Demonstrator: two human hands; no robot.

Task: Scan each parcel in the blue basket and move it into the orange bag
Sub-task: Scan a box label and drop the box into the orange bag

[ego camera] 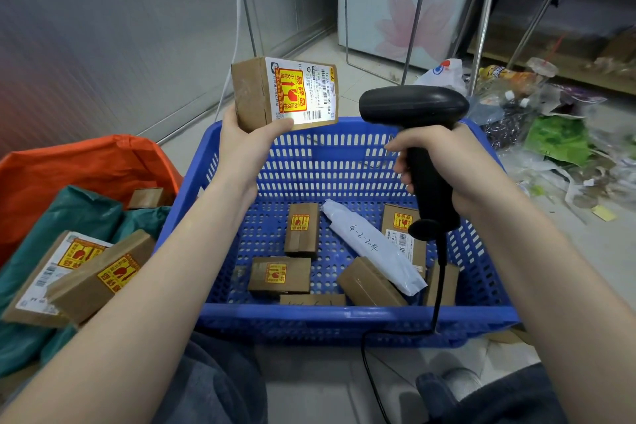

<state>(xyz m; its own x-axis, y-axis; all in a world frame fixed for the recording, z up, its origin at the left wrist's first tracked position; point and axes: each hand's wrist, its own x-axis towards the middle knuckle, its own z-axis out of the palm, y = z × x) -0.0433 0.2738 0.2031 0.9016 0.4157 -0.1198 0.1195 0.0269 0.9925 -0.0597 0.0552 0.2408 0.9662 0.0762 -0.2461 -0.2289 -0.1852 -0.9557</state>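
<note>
My left hand (246,144) grips a small cardboard parcel (284,93) from below, raised above the far left corner of the blue basket (344,315). Its white label with a red-and-yellow fragile sticker faces me, and a bright spot of light lies on the label's lower edge. My right hand (444,165) holds a black barcode scanner (413,106) by its handle, its head pointing left at the parcel. Inside the basket lie several small brown boxes (279,274) and a white poly mailer (373,248). The orange bag (79,165) stands open at the left with boxes (99,277) and green mailers in it.
The scanner's black cable (437,299) hangs over the basket's near rim to the floor. Plastic bags, bottles and litter (550,134) cover the floor at the right. Metal rack legs and a white panel stand behind. My knees are at the bottom.
</note>
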